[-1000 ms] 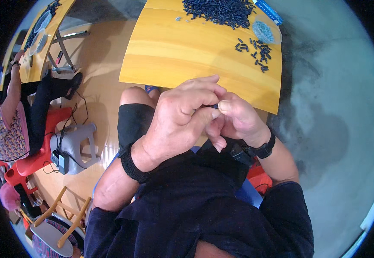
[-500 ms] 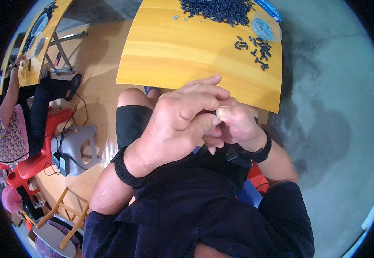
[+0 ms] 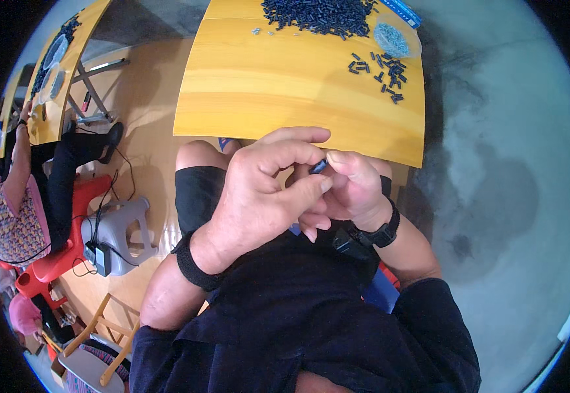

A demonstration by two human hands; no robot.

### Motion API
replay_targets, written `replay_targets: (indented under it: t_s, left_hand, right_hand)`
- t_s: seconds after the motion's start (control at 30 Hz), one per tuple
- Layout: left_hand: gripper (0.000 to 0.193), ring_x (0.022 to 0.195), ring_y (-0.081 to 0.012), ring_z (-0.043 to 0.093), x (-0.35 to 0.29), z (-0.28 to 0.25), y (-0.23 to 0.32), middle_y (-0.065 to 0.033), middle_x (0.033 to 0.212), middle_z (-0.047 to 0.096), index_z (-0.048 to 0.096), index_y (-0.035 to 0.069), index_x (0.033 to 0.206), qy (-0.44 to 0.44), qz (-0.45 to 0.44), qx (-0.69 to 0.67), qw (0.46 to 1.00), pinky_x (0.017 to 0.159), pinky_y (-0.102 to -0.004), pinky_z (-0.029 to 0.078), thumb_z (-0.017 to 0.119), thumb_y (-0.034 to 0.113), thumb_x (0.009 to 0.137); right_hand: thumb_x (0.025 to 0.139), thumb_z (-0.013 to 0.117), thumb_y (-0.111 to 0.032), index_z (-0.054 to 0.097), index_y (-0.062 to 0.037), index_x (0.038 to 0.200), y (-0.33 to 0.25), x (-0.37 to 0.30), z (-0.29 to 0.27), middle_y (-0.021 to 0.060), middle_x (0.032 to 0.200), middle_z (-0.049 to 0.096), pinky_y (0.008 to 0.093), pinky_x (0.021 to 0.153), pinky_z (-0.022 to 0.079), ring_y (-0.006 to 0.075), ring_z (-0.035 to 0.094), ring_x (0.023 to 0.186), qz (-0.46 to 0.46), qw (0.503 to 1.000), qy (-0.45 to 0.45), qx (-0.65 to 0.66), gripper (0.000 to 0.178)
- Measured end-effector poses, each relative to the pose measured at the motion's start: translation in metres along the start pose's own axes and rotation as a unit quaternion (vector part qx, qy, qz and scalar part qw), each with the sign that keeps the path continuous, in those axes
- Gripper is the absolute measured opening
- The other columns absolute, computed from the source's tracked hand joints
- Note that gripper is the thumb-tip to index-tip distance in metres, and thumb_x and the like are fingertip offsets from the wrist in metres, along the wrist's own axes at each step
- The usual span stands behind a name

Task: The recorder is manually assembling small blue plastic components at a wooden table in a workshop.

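Note:
Above my lap, my left hand (image 3: 259,180) pinches a small black cylindrical piece (image 3: 318,166) between thumb and index finger. My right hand (image 3: 360,187) is closed right beside it, its thumb tip at the upper end of the piece. Whatever the right fingers may hold is hidden. Beyond my hands, a yellow wooden table (image 3: 246,92) carries a large heap of similar black pieces (image 3: 318,16) at its far side. A smaller loose group of black pieces (image 3: 390,72) lies near the right edge, beside a clear tub (image 3: 416,44) of tiny light-blue parts.
A blue-and-white strip-like object (image 3: 399,12) lies behind the tub. On the left, another person (image 3: 19,209) sits at a second table (image 3: 88,29). A grey stool (image 3: 118,229) with black cables, red stools (image 3: 69,229) and a wooden chair (image 3: 98,321) stand nearby.
My hands have shifted slightly down and left in the view. The right thumb has drawn back, so the black piece, mostly covered before, now shows between my left finger and thumb.

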State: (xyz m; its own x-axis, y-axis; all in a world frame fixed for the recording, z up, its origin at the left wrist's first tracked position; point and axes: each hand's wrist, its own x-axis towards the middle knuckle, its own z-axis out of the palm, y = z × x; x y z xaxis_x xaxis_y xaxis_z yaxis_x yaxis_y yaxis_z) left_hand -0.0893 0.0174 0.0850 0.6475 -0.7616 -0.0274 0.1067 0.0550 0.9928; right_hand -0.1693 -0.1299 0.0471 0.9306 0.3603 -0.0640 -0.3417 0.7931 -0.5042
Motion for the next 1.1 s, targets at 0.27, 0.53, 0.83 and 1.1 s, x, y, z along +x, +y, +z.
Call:
replay_targets:
  t_s: [0.27,0.53,0.83,1.1]
  left_hand:
    - [0.022,0.109,-0.0263,0.060,-0.008,0.006,-0.009,-0.0192,0.126,0.053,0.065,-0.003,0.096,0.045,0.073,0.068,0.994,0.091,-0.0341,0.049,0.063,-0.008,0.075]
    - [0.018,0.079,-0.0177,0.067,-0.004,0.007,-0.010,-0.0223,0.114,0.058,0.066,-0.002,0.091,0.073,0.106,0.063,0.990,0.063,-0.0265,0.055,0.063,-0.007,0.074]
    - [0.011,0.080,-0.0160,0.067,-0.003,0.004,-0.008,-0.0195,0.114,0.060,0.064,-0.002,0.085,0.069,0.091,0.072,0.991,0.057,-0.0229,0.054,0.064,-0.007,0.075]
    - [0.020,0.099,-0.0195,0.062,-0.001,0.002,-0.013,-0.0197,0.119,0.057,0.065,-0.001,0.092,0.065,0.101,0.075,0.990,0.081,-0.0287,0.052,0.070,-0.007,0.074]
  right_hand:
    - [0.094,0.042,-0.043,0.053,0.0018,0.094,0.005,0.003,-0.011,0.0113,0.069,0.053,0.0391,0.056,0.054,0.0236,0.055,0.053,-0.004,0.998,-0.052,-0.017,0.046]
    - [0.091,0.050,-0.041,0.052,0.0056,0.100,-0.007,0.003,-0.013,0.0113,0.075,0.055,0.0340,0.055,0.053,0.0209,0.058,0.059,0.008,0.993,-0.047,-0.105,0.047]
    - [0.092,0.053,-0.039,0.052,0.0066,0.111,-0.005,0.002,-0.018,0.0119,0.075,0.058,0.0357,0.056,0.053,0.0213,0.059,0.060,-0.021,0.995,0.003,-0.102,0.049]
    - [0.094,0.052,-0.036,0.053,0.0063,0.110,-0.006,0.001,-0.015,0.0116,0.073,0.056,0.0388,0.056,0.053,0.0216,0.057,0.058,-0.033,0.996,0.028,-0.078,0.045]
